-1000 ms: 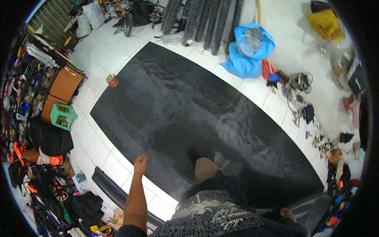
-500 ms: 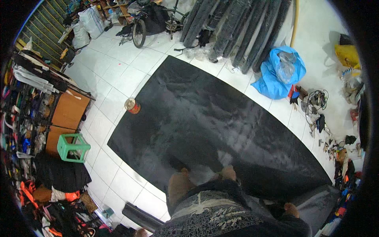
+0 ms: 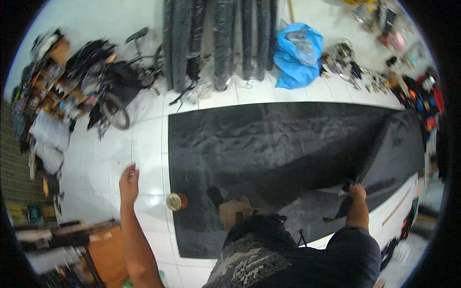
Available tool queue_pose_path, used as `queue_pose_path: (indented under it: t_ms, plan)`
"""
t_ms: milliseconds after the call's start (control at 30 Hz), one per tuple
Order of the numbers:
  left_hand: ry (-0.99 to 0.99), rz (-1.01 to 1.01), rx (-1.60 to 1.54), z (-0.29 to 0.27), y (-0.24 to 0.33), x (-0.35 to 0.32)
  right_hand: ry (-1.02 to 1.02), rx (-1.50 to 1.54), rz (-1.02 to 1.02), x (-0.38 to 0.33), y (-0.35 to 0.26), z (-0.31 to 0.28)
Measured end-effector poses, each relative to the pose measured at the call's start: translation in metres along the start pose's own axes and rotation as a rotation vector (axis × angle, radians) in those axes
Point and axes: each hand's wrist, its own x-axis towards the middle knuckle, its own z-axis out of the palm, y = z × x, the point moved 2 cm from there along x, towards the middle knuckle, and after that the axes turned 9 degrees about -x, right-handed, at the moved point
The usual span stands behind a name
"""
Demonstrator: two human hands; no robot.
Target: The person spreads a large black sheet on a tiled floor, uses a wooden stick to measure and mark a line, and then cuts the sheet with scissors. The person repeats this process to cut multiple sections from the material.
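A large black sheet lies over the tiled floor, its right part lifted and folded over. My right hand is closed on the sheet along this raised fold. Some dark piece hangs just below that hand, too blurred to name. My left hand is held out over the white tiles, left of the sheet, fingers curled in and nothing visible in them. Near it, a reddish can with a pale top stands at the sheet's left edge. My bare leg comes down onto the sheet.
Tall wrapped black rolls lean on the far wall beside a blue bag. A bicycle stands far left, near white sacks. An orange-brown panel is at the lower left. Assorted clutter lies far right.
My view has swung round to the right, so the sheet lies more squarely across it. My left arm has come into sight, reaching forward. My right hand now shows gripping the sheet, which is lifted more.
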Motion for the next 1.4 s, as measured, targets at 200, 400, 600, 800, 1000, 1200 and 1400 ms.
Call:
queue_pose_path:
  t_ms: [200,400,600,800,1000,1200,1400]
  plan:
    - [-0.389,-0.201,0.379,-0.103,-0.31,-0.053,-0.051,0.128,0.139,-0.091,-0.175,-0.051]
    - [-0.664,-0.775,0.216,-0.125,-0.371,-0.012,0.028,0.408,0.242,-0.216,-0.281,-0.066]
    - [-0.669,-0.571,0.193,-0.183,-0.473,0.186,0.038,0.401,0.361,-0.353,-0.381,-0.034]
    - [-0.661,-0.157,0.07,-0.2,-0.479,0.421,0.089,0.397,0.314,-0.461,-0.474,-0.034]
    - [-0.899,0.399,0.045,-0.142,-0.374,0.394,0.015,0.463,0.396,-0.594,-0.514,-0.04]
    - [-1.383,0.386,0.469,-0.098,-0.455,0.347,0.108,0.566,0.399,-0.693,-0.528,-0.069]
    - [-1.358,0.626,0.375,-0.059,-0.437,0.337,0.079,0.737,0.407,-0.783,-0.555,-0.034]
